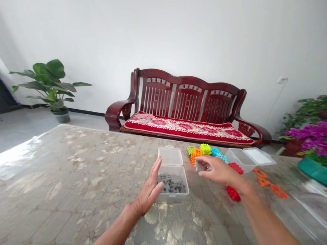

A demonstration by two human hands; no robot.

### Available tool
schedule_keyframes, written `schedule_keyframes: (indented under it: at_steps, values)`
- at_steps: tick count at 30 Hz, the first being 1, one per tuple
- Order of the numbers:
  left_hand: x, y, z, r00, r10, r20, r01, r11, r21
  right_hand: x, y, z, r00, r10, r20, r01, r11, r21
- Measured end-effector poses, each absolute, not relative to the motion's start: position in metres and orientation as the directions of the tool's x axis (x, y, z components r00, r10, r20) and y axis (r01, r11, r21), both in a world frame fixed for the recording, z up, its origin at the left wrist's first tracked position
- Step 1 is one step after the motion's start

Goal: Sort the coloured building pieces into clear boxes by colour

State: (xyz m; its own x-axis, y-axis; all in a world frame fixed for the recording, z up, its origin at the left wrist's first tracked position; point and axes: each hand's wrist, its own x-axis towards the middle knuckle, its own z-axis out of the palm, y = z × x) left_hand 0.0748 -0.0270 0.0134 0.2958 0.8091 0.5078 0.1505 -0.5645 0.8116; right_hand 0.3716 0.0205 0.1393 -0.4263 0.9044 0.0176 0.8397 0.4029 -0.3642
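Observation:
My left hand [149, 190] rests at the left side of a clear plastic box [173, 198], its fingers stretched out. Inside that box lie many small grey building pieces [172, 183], and its lid [170, 156] is folded back behind it. To the right, my right hand [218, 169] grips a grey building piece [201, 166] between thumb and fingers, above the table. Just beyond it are an orange lattice block [196, 155], a yellow-green block [206, 149] and blue pieces [219, 154]. Red pieces [233, 193] lie near my right wrist.
A second clear box [241, 161] stands open at the back right, with flat orange pieces [279, 191] before it. At the right edge are a clear plastic container [307, 213] and a teal flower pot [314, 170]. A wooden bench [187, 98] stands behind the patterned table [70, 176].

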Motion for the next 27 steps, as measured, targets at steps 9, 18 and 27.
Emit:
schedule_keyframes:
  at_steps: [9,18,27]
  values:
    - [0.075,-0.027,0.013,0.297,0.819,0.491,0.139,-0.546,0.826,0.269,-0.007,0.133,-0.701,0.708,0.081,0.661,0.689,-0.296]
    - [0.075,-0.027,0.01,0.294,0.821,0.49,0.127,-0.542,0.831,0.298,0.003,0.123,-0.607,0.773,0.186,0.668,0.623,-0.407]
    - [0.075,-0.027,0.01,0.285,0.831,0.478,0.118,-0.526,0.842,0.437,0.056,0.117,-0.211,0.976,0.047,0.938,0.216,-0.271]
